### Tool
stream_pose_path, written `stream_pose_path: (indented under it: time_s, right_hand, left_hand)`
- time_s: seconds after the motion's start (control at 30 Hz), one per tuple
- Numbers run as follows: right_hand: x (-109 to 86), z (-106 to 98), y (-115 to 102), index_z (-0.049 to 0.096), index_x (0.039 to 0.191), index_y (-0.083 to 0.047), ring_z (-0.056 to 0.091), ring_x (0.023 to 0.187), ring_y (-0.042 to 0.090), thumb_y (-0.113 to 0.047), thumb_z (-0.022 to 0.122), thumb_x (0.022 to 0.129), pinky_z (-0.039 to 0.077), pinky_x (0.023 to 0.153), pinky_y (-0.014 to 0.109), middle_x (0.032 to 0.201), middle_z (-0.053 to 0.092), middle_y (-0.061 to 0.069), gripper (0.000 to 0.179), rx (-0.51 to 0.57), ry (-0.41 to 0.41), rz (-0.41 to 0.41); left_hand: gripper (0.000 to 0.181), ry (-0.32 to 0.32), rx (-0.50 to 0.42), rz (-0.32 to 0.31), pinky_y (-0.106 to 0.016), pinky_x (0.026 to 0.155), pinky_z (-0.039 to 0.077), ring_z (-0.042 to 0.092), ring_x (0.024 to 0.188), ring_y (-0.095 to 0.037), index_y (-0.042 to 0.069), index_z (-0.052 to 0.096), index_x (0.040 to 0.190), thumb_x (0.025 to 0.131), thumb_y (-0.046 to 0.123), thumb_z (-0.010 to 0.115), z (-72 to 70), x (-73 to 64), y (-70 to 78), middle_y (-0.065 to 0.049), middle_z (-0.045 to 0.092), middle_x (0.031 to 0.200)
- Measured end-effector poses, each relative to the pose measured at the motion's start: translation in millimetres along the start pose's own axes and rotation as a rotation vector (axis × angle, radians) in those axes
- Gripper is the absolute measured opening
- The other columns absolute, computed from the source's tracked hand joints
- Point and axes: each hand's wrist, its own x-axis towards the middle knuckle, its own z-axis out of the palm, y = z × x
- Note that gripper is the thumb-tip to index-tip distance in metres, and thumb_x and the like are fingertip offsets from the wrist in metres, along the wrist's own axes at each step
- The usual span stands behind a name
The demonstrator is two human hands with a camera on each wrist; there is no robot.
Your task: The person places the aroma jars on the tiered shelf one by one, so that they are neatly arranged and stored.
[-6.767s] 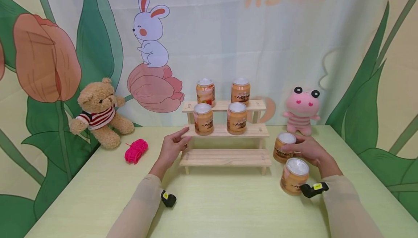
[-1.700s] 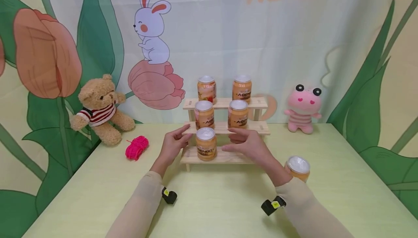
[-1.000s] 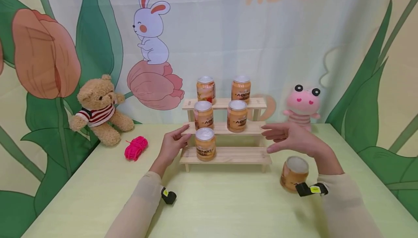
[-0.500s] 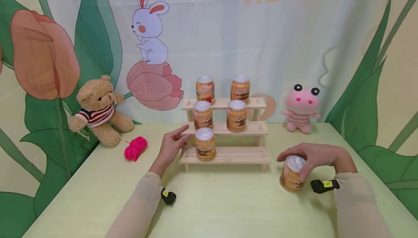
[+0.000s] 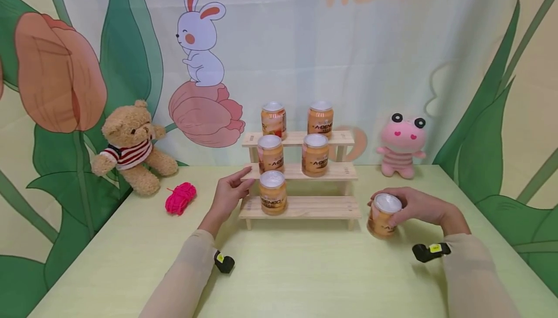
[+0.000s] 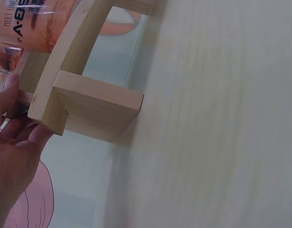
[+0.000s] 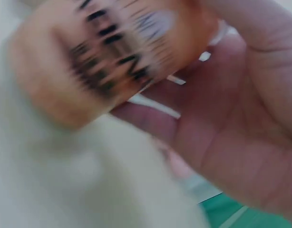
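Observation:
In the head view, a three-tier wooden display rack (image 5: 301, 207) stands at the middle. My left hand (image 5: 228, 199) grips the left end of its middle tier, thumb and fingers on either side of the board (image 6: 72, 61) in the left wrist view. At the right, my right hand (image 5: 420, 207) holds an orange-labelled can (image 5: 382, 218) with a silver lid, fingers and thumb around its upper part. That can is blurred in the right wrist view and seems slightly off the table. On the bottom tier's left side stands a matching can (image 5: 273, 194).
Two more cans stand on the middle tier, one at left (image 5: 271, 157) and one at right (image 5: 315, 157). The top tier bears a left can (image 5: 273, 121) and a right can (image 5: 320, 121). A teddy bear (image 5: 132, 151), pink yarn (image 5: 180, 198) and a pink plush toy (image 5: 403, 146) sit around the rack.
A can has come from the table onto the bottom tier's left side. My right hand then went back right, took the last table can and moved it slightly away from me. My left hand stayed put.

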Motion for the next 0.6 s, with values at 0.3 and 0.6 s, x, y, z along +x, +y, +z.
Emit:
stream_pose_path:
  time_s: [0.3,0.6]
  right_hand:
    - [12.0,4,26,0.048,0.143,0.001,0.059,0.111,0.021,-0.006,0.072,0.091,0.053,0.092,0.034,0.127,0.061,0.009,0.057,0.082,0.299,0.052]
    - [22.6,7,15,0.057,0.135,0.000,0.062,0.102,0.022,-0.018,0.081,0.086,0.058,0.081,0.039,0.119,0.061,0.010,0.058,0.043,0.541,0.116]
  left_hand:
    - [0.047,0.015,0.008,0.029,-0.029,0.078,0.059,0.066,0.094,-0.033,0.013,0.060,0.140,0.095,0.017,0.071,0.0,-0.7,0.7,-0.013,0.074,0.108]
    - [0.046,0.013,-0.010,0.031,-0.026,0.074,0.058,0.065,0.080,-0.016,0.011,0.060,0.140,0.095,0.013,0.070,0.7,-0.9,0.3,-0.026,0.069,0.114]
